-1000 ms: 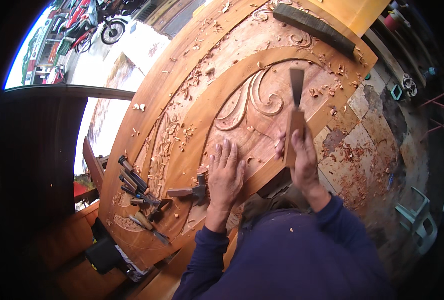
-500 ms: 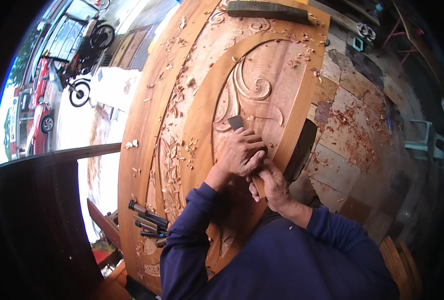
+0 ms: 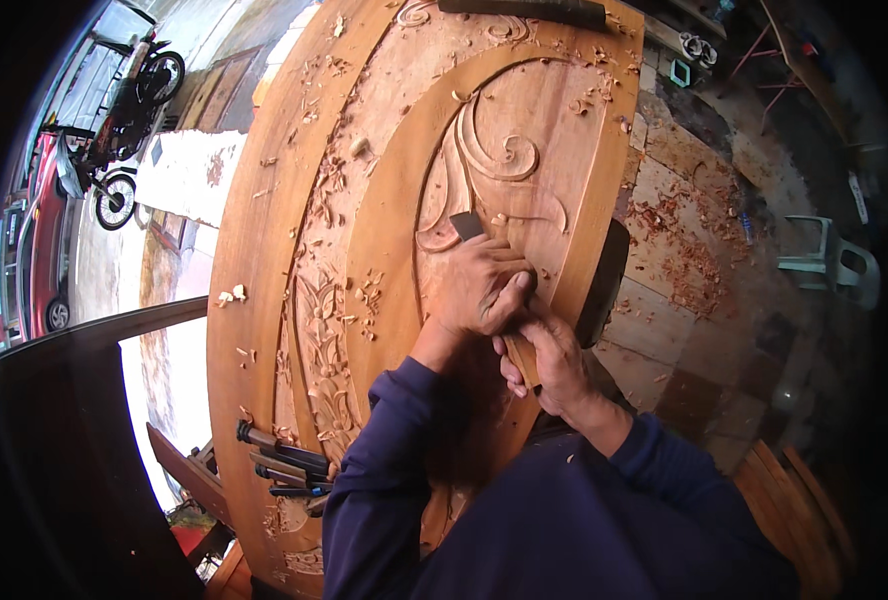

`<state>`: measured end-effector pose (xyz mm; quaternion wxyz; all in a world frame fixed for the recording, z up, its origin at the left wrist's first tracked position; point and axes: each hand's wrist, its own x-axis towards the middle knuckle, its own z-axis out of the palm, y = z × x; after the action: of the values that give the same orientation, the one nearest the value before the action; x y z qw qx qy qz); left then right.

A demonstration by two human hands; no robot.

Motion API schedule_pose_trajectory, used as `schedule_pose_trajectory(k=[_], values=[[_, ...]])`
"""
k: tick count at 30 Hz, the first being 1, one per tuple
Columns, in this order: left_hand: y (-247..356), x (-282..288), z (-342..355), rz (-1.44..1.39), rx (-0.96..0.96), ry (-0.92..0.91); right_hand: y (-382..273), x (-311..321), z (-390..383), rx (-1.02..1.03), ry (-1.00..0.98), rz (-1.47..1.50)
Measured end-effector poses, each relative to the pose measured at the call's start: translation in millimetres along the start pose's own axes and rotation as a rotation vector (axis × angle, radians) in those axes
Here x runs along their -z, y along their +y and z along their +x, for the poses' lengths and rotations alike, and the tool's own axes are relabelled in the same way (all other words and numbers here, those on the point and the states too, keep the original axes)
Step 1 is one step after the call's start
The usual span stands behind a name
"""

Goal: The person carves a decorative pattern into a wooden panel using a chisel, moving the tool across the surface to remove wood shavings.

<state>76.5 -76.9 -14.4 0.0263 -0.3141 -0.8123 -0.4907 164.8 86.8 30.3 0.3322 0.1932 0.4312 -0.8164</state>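
A wide chisel [image 3: 469, 226] with a wooden handle lies angled over a carved wooden panel [image 3: 384, 200], its blade edge at a relief scroll [image 3: 504, 155]. My left hand [image 3: 484, 285] is closed round the chisel, fingers over the blade's lower part. My right hand [image 3: 554, 365] grips the handle below it, nearer my body. Wood shavings [image 3: 334, 180] are scattered on the panel. Several chisels and other tools [image 3: 289, 460] lie at the panel's lower left, partly behind my left sleeve.
A dark bar [image 3: 524, 10] lies across the panel's top. A motorcycle [image 3: 114, 130] and red car [image 3: 44, 220] stand outside at left, past a dark board [image 3: 64, 420]. A plastic chair [image 3: 824, 250] and shavings [image 3: 694, 250] are on the tiled floor at right.
One second ago my left hand lay flat and my right held the chisel raised; both have since closed on it, lower on the panel. Since half a second ago, they have shifted slightly up the panel.
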Motion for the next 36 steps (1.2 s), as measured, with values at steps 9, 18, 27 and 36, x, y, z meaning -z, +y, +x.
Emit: schedule_pose_trajectory(k=[9, 18, 27, 36], values=[[25, -1, -4, 0.217, -0.143, -0.091, -1, 19, -27, 0.100, -0.068, -0.098], [60, -25, 6, 0.342, -0.016, -0.076, -9, 66, -32, 0.207, -0.242, -0.231], [18, -9, 23, 0.214, 0.075, -0.087, -23, 38, 5, 0.034, -0.100, 0.011], [35, -45, 31, 0.252, 0.211, 0.187, -61, 73, 0, 0.288, 0.117, -0.080]])
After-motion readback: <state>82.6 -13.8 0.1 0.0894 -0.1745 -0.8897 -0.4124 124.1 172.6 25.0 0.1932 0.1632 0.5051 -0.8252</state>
